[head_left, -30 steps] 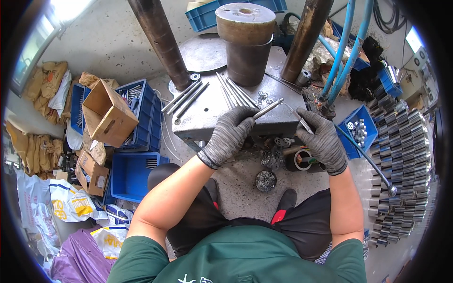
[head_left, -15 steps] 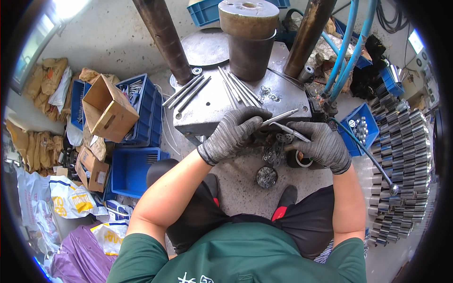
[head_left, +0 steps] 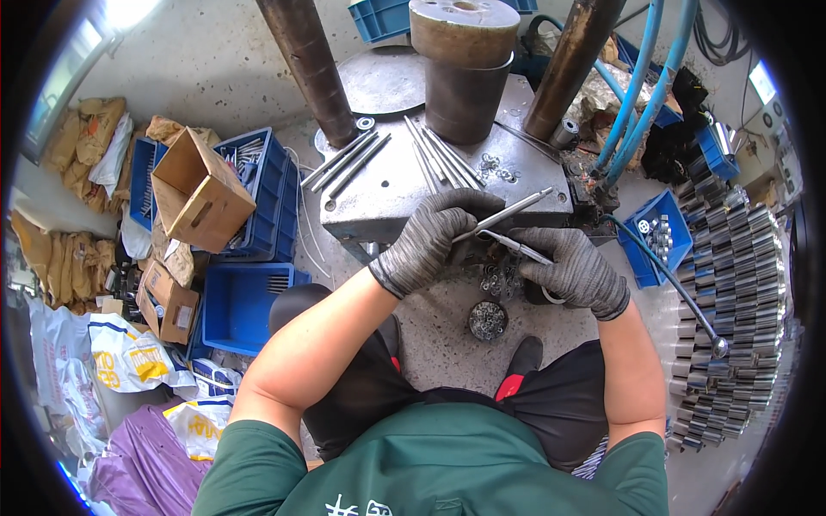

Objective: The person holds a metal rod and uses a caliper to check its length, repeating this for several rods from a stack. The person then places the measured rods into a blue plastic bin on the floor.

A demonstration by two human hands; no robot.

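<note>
My left hand (head_left: pixel 434 236), in a grey knitted glove, is closed around a slim metal rod (head_left: pixel 523 205). The rod slants up to the right, its far end free. In my gloved right hand (head_left: pixel 575 268) is a narrow silver tool with a bent tip (head_left: pixel 514 245), which looks like pliers; the fingers hide much of it. Its tip is close to the rod near my left fingers, and I cannot tell whether they touch. Several loose rods (head_left: pixel 443 155) and small metal rings (head_left: pixel 499 168) lie on the steel press bed (head_left: pixel 370 202) just beyond my hands.
Below my hands, a small round container of metal rings (head_left: pixel 488 321) is on the floor between my feet. Two thick posts and a steel cylinder (head_left: pixel 469 99) rise from the bed. Blue bins (head_left: pixel 245 311) are at left; stacked metal tubes (head_left: pixel 731 318) and blue hoses (head_left: pixel 632 112) at right.
My right hand has shifted slightly left and down with the tool, its tip now nearer my left fingers. The rod is tilted a little more steeply. The view has shifted slightly.
</note>
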